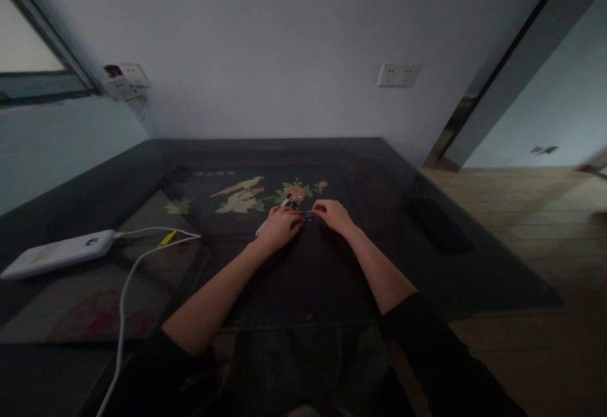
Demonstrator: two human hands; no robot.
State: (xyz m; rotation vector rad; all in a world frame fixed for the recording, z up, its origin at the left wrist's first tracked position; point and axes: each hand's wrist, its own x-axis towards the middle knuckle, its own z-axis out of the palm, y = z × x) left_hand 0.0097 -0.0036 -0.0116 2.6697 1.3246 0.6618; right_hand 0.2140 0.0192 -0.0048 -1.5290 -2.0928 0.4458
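Both hands meet at the middle of the dark table [474, 265], and it's close work. Left hand [279, 227] lies curled, fingers bent down over a white pen-like tool [284, 203] whose tip pokes out beyond the knuckles. Right hand [334, 214] is cupped low beside it, fingertips pinching toward a small dark object [310, 217] lying between the two hands. Dim light, so what that piece is I cannot tell, nor whether the right hand truly grips it. By the look of it, the work is mid-way: nothing finished lies set aside nearby. Off to the left, a white power bank [59, 252] sits with its cable [124, 290] trailing toward the near edge.
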